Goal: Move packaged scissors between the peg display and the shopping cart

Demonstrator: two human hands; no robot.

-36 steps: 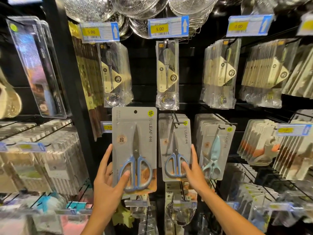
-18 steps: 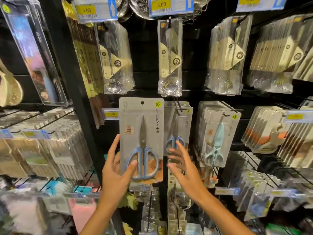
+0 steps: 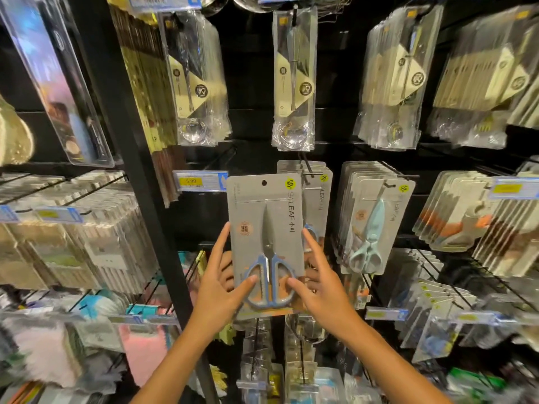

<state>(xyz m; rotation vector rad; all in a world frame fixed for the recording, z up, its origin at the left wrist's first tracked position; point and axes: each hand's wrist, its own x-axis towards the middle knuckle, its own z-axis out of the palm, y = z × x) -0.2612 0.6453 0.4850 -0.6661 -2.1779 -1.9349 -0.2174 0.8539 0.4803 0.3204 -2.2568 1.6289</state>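
Grey-carded packaged scissors (image 3: 265,246), off their peg (image 3: 306,167) at 1 o'clock, gripped in both my hands' fingers (image 3: 248,282); cart unseen.

Bagged ladles (image 3: 294,83) hang above a yellow price tag (image 3: 191,181).

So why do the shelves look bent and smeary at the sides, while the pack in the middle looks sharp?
In the head view, the wide-angle lens bows the black upright; the edges are blurred, as at the pink item; glare flares off the clear spoon bags; the scissors pack, held by the left hand and right hand, stays sharp.
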